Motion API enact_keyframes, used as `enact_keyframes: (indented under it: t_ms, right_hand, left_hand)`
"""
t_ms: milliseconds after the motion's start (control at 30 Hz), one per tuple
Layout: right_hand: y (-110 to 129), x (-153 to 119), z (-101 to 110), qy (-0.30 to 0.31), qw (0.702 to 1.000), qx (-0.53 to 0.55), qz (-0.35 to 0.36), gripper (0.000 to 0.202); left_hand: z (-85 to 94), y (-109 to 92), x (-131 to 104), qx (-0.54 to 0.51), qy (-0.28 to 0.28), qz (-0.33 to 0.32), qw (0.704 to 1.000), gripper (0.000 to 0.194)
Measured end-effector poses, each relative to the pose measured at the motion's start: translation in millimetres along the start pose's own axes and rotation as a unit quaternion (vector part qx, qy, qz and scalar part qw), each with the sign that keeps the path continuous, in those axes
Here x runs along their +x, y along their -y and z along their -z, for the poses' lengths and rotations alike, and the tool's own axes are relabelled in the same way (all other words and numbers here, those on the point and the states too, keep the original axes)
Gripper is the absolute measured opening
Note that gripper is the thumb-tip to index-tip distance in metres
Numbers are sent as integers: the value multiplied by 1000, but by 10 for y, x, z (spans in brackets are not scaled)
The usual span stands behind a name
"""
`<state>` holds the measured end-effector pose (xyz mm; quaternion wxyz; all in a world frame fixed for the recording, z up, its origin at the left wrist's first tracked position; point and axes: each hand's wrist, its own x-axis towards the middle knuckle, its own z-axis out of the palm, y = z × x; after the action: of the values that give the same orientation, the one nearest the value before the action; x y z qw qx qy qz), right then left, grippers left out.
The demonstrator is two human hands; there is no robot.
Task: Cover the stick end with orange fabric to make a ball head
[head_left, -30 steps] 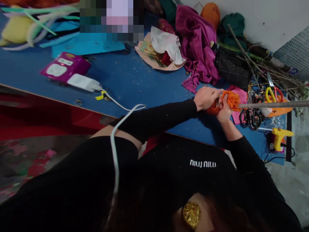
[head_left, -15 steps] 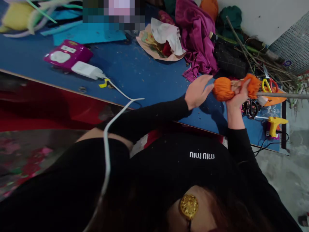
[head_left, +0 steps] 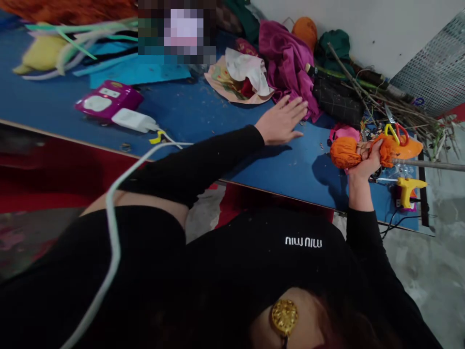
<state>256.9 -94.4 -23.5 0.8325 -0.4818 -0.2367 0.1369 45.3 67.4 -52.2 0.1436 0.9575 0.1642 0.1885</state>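
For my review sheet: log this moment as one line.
left hand: open, reaching toward magenta cloth | right hand: grips orange fabric bundle on stick

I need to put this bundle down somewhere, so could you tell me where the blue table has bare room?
Bare blue table lies between the white charger and the open left hand, and along the near edge below the orange bundle in the right hand. The far right corner is crowded: purple cloth, twigs, glue gun.
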Motion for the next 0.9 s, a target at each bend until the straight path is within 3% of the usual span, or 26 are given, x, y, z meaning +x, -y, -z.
enact_keyframes:
  t_ms: [67, 133, 200, 267, 333, 400, 433, 500, 567, 633, 700, 733, 767, 833, 900]
  right_hand:
    - [54, 35, -51, -5, 1000, -14, 6, 54]
    - [108, 68, -147, 5, 1000, -16, 0, 54]
    - [149, 98, -241, 22, 1000, -3, -9, 54]
    - [174, 128, -294, 39, 999, 12, -11, 52]
    - [177, 161, -300, 52, 998, 18, -6, 51]
    - [153, 189, -297, 62, 998, 14, -6, 53]
    - [131, 196, -308, 65, 998, 11, -9, 54]
    - [77, 185, -374, 74, 997, 10, -18, 58]
    - [28, 139, -497, 94, 995, 13, -29, 60]
    - [-8, 68, -635, 138, 989, 9, -44, 64]
    - [-48, -5, -736, 190, 980, -6, -64, 70]
    - [-77, -37, -762, 209, 975, -17, -73, 73]
    - [-114, -65, -769, 225, 970, -32, -84, 75]
    - [-212, -103, -735, 240, 963, -65, -101, 77]
    - [-327, -121, -657, 240, 959, -95, -115, 76]
  left_hand:
    - [-134, -305, 10, -4, 38, -64, 997, 76]
    - [-339, -615, 19, -31, 111, -168, 979, 67]
    - [-480, -689, 56, -44, 143, -194, 969, 70]
    - [-471, -462, 93, -9, 135, -136, 981, 77]
    - [-327, -81, 83, 15, 91, -41, 995, 82]
    - [-145, 211, 27, 9, 35, 8, 999, 82]
    - [-74, 266, -2, -13, 5, 20, 1000, 80]
    - [-15, 174, -15, -93, -40, 49, 994, 78]
    - [-64, -88, 55, -259, -89, 104, 956, 80]
    - [-164, -348, 180, -485, -98, 174, 852, 83]
    - [-242, -489, 296, -605, -75, 162, 776, 94]
    - [-262, -511, 334, -626, -67, 149, 763, 102]
    - [-270, -508, 354, -622, -63, 136, 769, 109]
    - [-264, -474, 344, -566, -61, 128, 812, 120]
    - [-250, -450, 297, -484, -46, 133, 864, 111]
